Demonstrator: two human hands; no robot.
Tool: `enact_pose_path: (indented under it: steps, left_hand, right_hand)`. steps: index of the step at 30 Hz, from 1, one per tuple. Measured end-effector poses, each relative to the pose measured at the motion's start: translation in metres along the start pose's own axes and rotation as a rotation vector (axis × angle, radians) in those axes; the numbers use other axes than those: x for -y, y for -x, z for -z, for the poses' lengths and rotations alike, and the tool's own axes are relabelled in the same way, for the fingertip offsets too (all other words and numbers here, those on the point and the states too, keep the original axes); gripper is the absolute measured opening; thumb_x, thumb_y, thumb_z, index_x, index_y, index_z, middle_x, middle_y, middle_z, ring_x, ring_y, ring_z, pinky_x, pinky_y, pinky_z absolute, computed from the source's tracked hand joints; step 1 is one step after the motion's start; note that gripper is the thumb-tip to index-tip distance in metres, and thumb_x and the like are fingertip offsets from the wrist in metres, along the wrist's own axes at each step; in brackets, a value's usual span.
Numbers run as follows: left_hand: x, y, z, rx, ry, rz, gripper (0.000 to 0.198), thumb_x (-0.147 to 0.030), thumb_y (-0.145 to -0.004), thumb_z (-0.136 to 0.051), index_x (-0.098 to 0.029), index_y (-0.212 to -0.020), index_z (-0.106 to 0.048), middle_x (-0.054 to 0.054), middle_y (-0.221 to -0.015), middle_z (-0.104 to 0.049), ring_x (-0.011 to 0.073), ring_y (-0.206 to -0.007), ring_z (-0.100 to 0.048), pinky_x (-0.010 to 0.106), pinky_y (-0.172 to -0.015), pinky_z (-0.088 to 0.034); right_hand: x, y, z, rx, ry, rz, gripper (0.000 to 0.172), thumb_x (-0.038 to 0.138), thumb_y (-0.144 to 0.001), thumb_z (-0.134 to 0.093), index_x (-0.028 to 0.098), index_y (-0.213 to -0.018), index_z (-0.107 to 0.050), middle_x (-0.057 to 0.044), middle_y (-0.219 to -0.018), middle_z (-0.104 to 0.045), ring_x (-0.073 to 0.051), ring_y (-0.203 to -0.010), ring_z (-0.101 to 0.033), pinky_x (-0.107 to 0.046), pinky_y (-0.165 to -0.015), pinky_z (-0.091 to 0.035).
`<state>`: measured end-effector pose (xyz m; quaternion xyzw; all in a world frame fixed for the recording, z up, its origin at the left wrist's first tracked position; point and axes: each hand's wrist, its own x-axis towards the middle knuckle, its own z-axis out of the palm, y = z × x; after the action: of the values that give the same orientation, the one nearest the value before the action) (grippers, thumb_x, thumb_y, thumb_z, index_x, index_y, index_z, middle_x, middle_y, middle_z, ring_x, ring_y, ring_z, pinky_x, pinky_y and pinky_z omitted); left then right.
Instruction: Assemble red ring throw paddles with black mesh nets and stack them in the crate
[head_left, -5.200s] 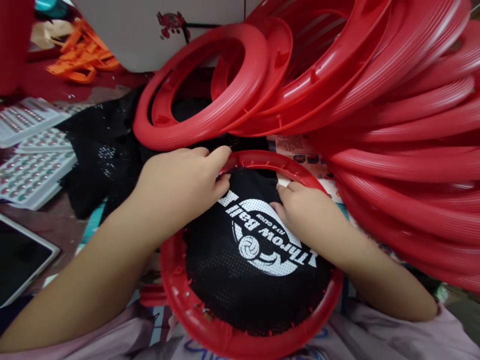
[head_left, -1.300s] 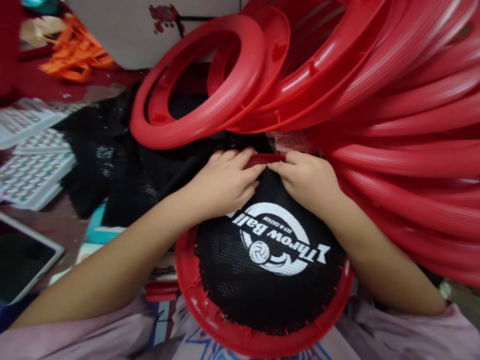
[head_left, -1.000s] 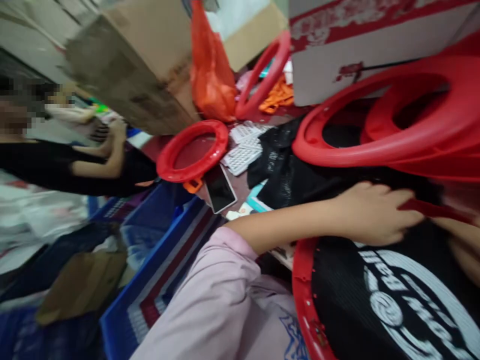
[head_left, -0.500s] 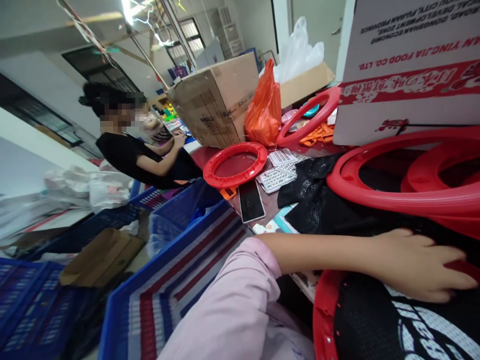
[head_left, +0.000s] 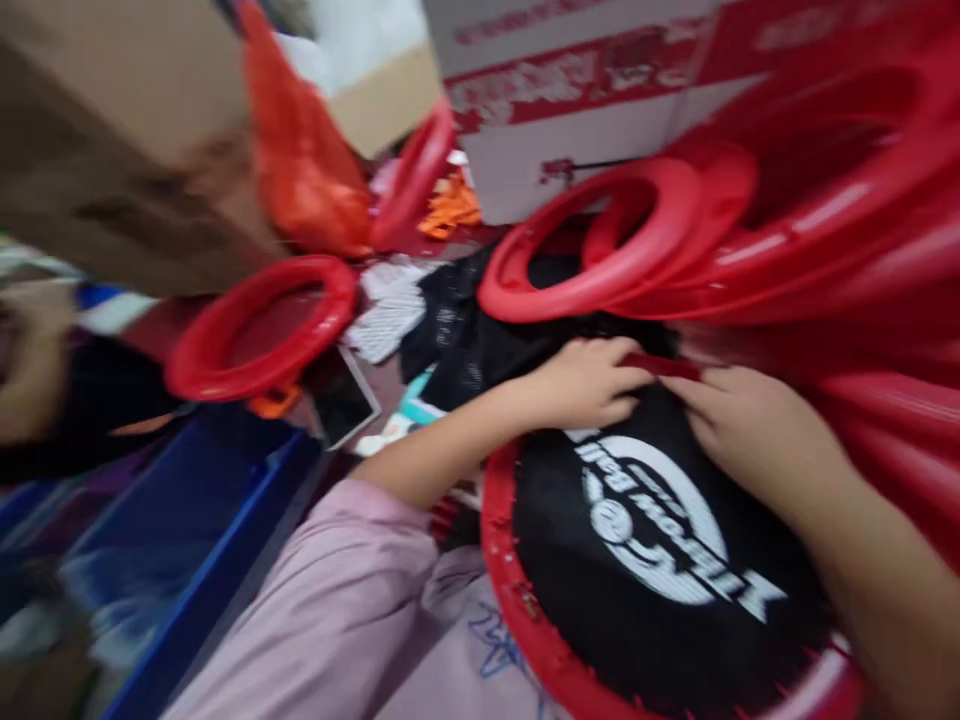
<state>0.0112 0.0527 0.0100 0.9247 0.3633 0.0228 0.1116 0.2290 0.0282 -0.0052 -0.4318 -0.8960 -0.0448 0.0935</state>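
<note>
At the far left I see a co-worker's forearm (head_left: 37, 350), which is apart from my two hands. Below it stands a blue crate (head_left: 292, 480), beside the worktop (head_left: 386, 380), perhaps so that things can be dropped in easily. A loose red ring (head_left: 337, 300) lies flat near the edge, with a dark-screened device (head_left: 341, 400) just beside it. Next come the white trays (head_left: 390, 315) and the crumpled black cloth (head_left: 465, 335), probably kept within short reach.

My left hand (head_left: 589, 385) is at the far edge of the black mesh (head_left: 645, 540), its fingers bent over the red rim (head_left: 499, 520). From here it is too blurred, and I cannot tell if they pinch the mesh or only press it. The mesh with its white print (head_left: 679, 515) lies inside the rim, below both hands and nearer to the body; its near edge seems caught on small pegs, which would explain why it looks rather flat. The rim leans toward the pink shirt (head_left: 322, 600), I suppose for support.

My right hand (head_left: 750, 420) touches the same far edge, fingers pointing to the left ones; its grip I also cannot tell. Behind it, stacked red rings (head_left: 892, 410) fill the right side.
</note>
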Motion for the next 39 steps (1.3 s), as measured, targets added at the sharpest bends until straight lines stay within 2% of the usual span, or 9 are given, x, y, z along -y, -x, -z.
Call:
enact_pose_path:
  steps: [2, 5, 15, 24, 29, 35, 39]
  left_hand:
    - [0.004, -0.001, -0.001, -0.015, 0.026, -0.001, 0.042, -0.030, -0.093, -0.048, -0.020, -0.133, -0.057, 0.017, -0.138, -0.049, 0.0304, -0.122, -0.053, 0.048, -0.102, -0.040]
    - [0.010, -0.002, -0.004, -0.030, 0.027, -0.016, 0.042, -0.030, -0.093, -0.049, -0.018, -0.132, -0.058, 0.018, -0.138, -0.048, 0.0320, -0.125, -0.049, 0.051, -0.103, -0.039]
    - [0.009, -0.004, -0.006, -0.026, -0.034, -0.008, 0.043, -0.033, -0.092, -0.046, -0.018, -0.131, -0.059, 0.019, -0.137, -0.048, 0.0357, -0.120, -0.051, 0.056, -0.095, -0.042]
    - [0.005, -0.004, -0.004, -0.012, -0.061, 0.007, 0.042, -0.031, -0.091, -0.046, -0.017, -0.128, -0.061, 0.019, -0.137, -0.048, 0.0357, -0.120, -0.052, 0.056, -0.096, -0.043]
    - [0.004, -0.004, -0.006, -0.027, -0.064, 0.015, 0.039, -0.031, -0.090, -0.047, -0.016, -0.122, -0.063, 0.019, -0.135, -0.050, 0.0367, -0.117, -0.053, 0.056, -0.095, -0.043]
    - [0.006, -0.003, -0.009, -0.053, -0.015, -0.006, 0.040, -0.031, -0.090, -0.046, -0.013, -0.122, -0.062, 0.020, -0.134, -0.049, 0.0366, -0.120, -0.051, 0.057, -0.097, -0.041]
    - [0.009, -0.001, -0.006, -0.048, 0.039, -0.009, 0.041, -0.032, -0.090, -0.046, -0.014, -0.125, -0.058, 0.019, -0.134, -0.048, 0.0347, -0.121, -0.050, 0.055, -0.099, -0.040]
  right_hand:
    - [0.004, -0.002, 0.001, 0.044, 0.030, -0.068, 0.034, 0.017, -0.091, -0.047, 0.017, -0.116, -0.071, -0.008, -0.079, -0.067, -0.024, -0.075, -0.060, -0.033, -0.067, -0.039]
    - [0.007, -0.007, 0.003, 0.023, 0.005, -0.139, 0.036, 0.017, -0.092, -0.046, 0.016, -0.122, -0.066, -0.010, -0.092, -0.070, -0.024, -0.083, -0.061, -0.034, -0.072, -0.040]
    - [0.011, -0.013, 0.007, 0.151, -0.062, -0.162, 0.034, 0.017, -0.096, -0.041, 0.016, -0.114, -0.069, -0.010, -0.089, -0.070, -0.024, -0.085, -0.061, -0.034, -0.074, -0.038]
    - [0.011, -0.018, 0.007, 0.196, -0.066, -0.172, 0.036, 0.018, -0.097, -0.040, 0.019, -0.123, -0.066, -0.009, -0.093, -0.068, -0.024, -0.084, -0.060, -0.033, -0.068, -0.034]
    - [0.012, -0.019, 0.006, 0.183, -0.007, -0.152, 0.036, 0.018, -0.097, -0.041, 0.019, -0.122, -0.067, -0.009, -0.087, -0.066, -0.024, -0.081, -0.060, -0.034, -0.065, -0.031]
    - [0.013, -0.012, 0.004, 0.118, 0.081, -0.111, 0.042, 0.016, -0.096, -0.041, 0.021, -0.134, -0.059, -0.010, -0.086, -0.066, -0.024, -0.077, -0.060, -0.034, -0.063, -0.032]
    - [0.007, -0.008, 0.011, 0.131, -0.082, -0.164, 0.044, 0.015, -0.093, -0.047, 0.018, -0.135, -0.057, -0.010, -0.095, -0.071, -0.024, -0.083, -0.063, -0.033, -0.068, -0.040]
